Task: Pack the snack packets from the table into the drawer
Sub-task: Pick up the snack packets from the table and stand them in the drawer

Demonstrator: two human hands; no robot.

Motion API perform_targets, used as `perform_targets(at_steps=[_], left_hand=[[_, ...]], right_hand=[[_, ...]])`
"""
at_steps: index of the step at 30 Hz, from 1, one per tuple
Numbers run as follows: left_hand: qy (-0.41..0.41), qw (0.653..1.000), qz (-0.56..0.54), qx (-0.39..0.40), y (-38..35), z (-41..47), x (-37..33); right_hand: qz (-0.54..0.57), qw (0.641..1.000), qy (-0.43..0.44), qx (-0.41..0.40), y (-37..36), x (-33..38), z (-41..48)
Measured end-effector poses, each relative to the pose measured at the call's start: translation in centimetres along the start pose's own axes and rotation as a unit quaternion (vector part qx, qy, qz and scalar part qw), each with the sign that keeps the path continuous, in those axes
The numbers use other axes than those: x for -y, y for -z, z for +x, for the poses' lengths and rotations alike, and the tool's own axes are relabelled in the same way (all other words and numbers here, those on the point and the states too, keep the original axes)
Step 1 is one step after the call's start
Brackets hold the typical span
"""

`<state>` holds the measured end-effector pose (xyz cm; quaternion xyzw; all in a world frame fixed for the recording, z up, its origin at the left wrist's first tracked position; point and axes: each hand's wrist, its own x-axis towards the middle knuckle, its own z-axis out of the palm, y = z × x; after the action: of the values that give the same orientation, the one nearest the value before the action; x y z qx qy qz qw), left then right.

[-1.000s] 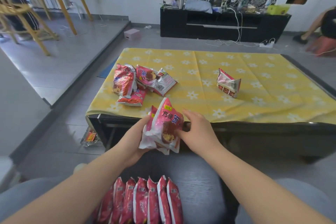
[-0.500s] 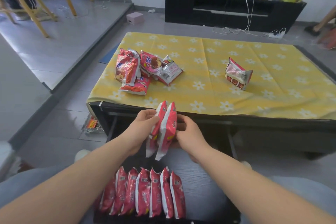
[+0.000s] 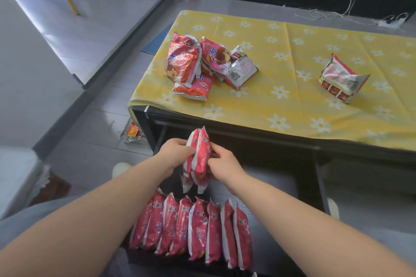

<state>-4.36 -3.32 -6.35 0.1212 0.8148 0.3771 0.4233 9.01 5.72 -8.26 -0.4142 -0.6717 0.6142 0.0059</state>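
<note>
Head view, item one: two snack packets [image 3: 198,159], red and white, held together on edge between both hands above the open drawer [image 3: 270,195]. Left hand [image 3: 174,153] presses its fingers against the pair's left face; right hand [image 3: 225,165] pinches the right face and edge. The pair is upright, slightly tilted, not yet touching anything below.

Item two: a row of packets [image 3: 193,229] already standing on edge in the drawer's near part, packed close, roughly eight.

Item three: a loose heap of packets [image 3: 202,65] on the yellow flowered tablecloth [image 3: 292,96], near its left corner; one lone packet [image 3: 340,78] well apart to the right.

Handling note, as a judgement: the pair should go down on edge, parallel to the standing row and just beside it, kept squeezed flat until seated so neither packet flops. Foil looks slippery; a firm two-sided hold suits it.

Outlying: a stray wrapper [image 3: 134,134] on the floor by the table leg.
</note>
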Motion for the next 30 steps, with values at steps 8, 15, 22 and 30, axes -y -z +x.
perform_targets(at_steps=[8, 15, 22, 30], left_hand=[[-0.004, 0.977, 0.210, -0.033, 1.5, 2.5, 2.7], [-0.089, 0.887, 0.453, -0.014, 2.4, 3.4, 3.6], [-0.116, 0.862, 0.490, -0.054, 4.1, 3.8, 2.8], [-0.101, 0.854, 0.510, -0.024, 4.5, 3.8, 3.0]], right_hand=[[-0.070, 0.996, -0.034, 0.031, -4.6, -1.8, 3.5], [-0.129, 0.981, -0.063, 0.128, -6.7, -2.2, 4.4], [0.105, 0.977, -0.110, 0.149, -8.5, -0.9, 4.8], [-0.100, 0.975, -0.087, 0.179, -9.8, 0.1, 5.0]])
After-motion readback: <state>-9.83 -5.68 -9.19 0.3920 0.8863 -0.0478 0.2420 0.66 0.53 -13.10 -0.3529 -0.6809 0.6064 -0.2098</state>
